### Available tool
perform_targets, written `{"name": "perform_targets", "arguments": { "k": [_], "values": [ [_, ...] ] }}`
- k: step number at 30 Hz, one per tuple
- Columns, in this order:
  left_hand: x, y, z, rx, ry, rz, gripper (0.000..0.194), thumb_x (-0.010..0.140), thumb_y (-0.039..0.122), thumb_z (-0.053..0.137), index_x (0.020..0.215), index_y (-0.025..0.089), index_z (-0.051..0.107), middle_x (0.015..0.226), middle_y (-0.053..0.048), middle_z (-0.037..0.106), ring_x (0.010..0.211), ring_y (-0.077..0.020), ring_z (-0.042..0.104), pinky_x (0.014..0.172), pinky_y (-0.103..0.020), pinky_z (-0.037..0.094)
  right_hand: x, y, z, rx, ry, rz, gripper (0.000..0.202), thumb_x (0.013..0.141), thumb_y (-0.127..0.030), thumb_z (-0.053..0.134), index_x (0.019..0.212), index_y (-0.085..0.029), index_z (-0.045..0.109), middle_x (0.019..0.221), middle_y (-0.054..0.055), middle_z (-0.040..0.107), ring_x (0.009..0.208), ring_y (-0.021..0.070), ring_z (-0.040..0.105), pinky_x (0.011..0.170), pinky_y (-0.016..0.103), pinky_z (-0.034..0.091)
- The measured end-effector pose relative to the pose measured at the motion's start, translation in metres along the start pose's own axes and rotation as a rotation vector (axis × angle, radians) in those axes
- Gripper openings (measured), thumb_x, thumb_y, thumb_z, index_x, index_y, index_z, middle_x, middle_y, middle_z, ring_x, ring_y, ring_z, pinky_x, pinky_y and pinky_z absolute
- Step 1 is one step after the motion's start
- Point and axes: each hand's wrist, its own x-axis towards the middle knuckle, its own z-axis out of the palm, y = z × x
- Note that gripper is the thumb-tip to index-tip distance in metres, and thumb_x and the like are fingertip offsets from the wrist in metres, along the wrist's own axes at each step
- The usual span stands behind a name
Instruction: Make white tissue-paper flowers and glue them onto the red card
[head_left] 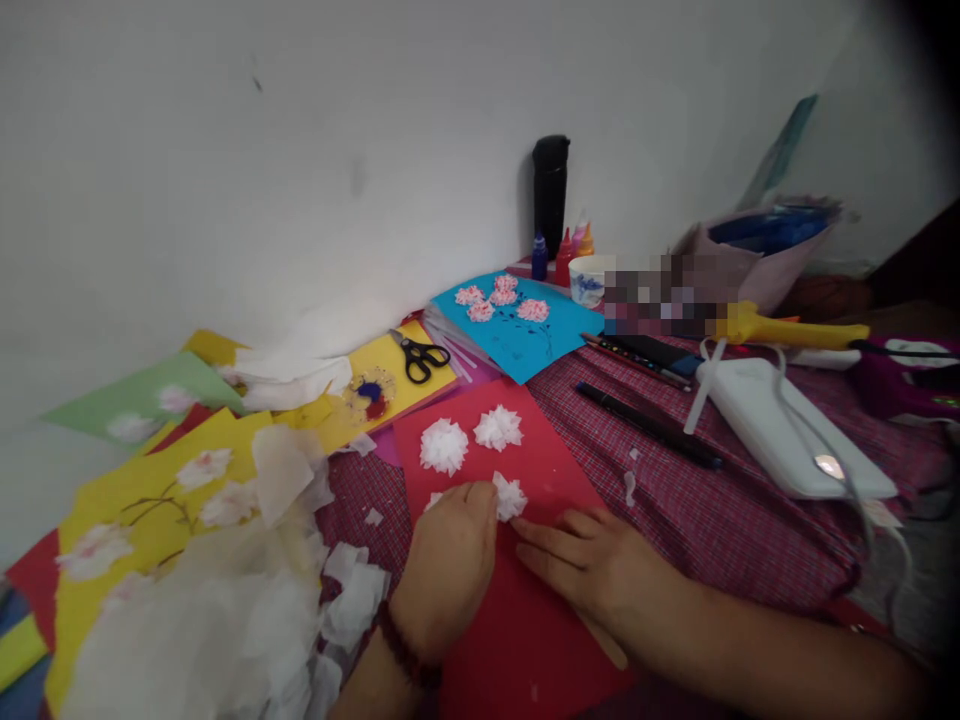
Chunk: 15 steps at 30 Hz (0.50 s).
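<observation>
A red sheet of card (551, 460) lies in front of me with white tissue-paper flowers on it. Two flowers, one a round ruffled flower (444, 446) and the other a looser flower (498, 428), sit near its top. My left hand (450, 550), with a dark bead bracelet, is closed against a lower flower (511, 497); its fingertips are hidden, so what they hold cannot be made out. Another flower is mostly covered by that hand. My right hand (600, 565) rests on the card with fingers stretched, fingertips at the flower's lower edge. A flat wooden stick (611, 648) pokes out beneath it.
White tissue paper (202, 610) is heaped at left over a yellow card (97, 500). Scissors (420, 356) and a pincushion-like disc (373, 393) lie behind. A blue card (517, 340) bears pink-white flowers. Rightward are a black pen (649, 425), a white power bank (795, 430) and a yellow glue gun (795, 328).
</observation>
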Motion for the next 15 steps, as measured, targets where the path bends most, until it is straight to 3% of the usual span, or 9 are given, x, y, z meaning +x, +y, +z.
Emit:
{"name": "perform_targets", "arguments": {
  "k": [4, 9, 13, 15],
  "values": [
    [-0.006, 0.004, 0.004, 0.119, 0.047, 0.06, 0.014, 0.091, 0.019, 0.044, 0.09, 0.019, 0.057, 0.091, -0.004, 0.062, 0.085, -0.0206, 0.058, 0.075, -0.032, 0.048, 0.006, -0.002, 0.001, 0.024, 0.005, 0.005, 0.048, 0.078, -0.025, 0.064, 0.124, -0.014, 0.057, 0.127, 0.011, 0.062, 0.091, 0.0268, 0.062, 0.076, 0.041, 0.049],
    [-0.006, 0.009, 0.014, 0.277, 0.088, 0.089, 0.019, 0.09, 0.01, 0.041, 0.086, 0.018, 0.058, 0.089, -0.005, 0.061, 0.083, -0.021, 0.057, 0.075, -0.033, 0.047, -0.01, -0.003, -0.014, 0.138, 0.062, -0.054, 0.047, 0.076, -0.017, 0.062, 0.123, -0.015, 0.057, 0.126, 0.012, 0.062, 0.1, 0.0287, 0.063, 0.081, 0.044, 0.052],
    [-0.01, 0.007, 0.006, 0.271, 0.092, 0.117, 0.019, 0.089, 0.011, 0.044, 0.096, 0.019, 0.06, 0.095, -0.005, 0.063, 0.087, -0.0207, 0.059, 0.079, -0.033, 0.049, -0.052, -0.006, -0.033, 0.348, 0.27, -0.146, 0.048, 0.084, -0.011, 0.05, 0.13, -0.022, 0.051, 0.127, 0.009, 0.062, 0.107, 0.0232, 0.063, 0.086, 0.037, 0.054],
    [-0.02, 0.0, -0.006, 0.211, 0.188, 0.119, 0.026, 0.09, 0.014, 0.044, 0.112, 0.019, 0.056, 0.107, -0.008, 0.063, 0.098, -0.0217, 0.058, 0.087, -0.036, 0.048, -0.068, -0.004, -0.04, 0.449, 0.403, -0.131, 0.046, 0.088, -0.013, 0.048, 0.131, -0.028, 0.048, 0.119, 0.006, 0.067, 0.102, 0.0192, 0.066, 0.081, 0.029, 0.057]
  ]
}}
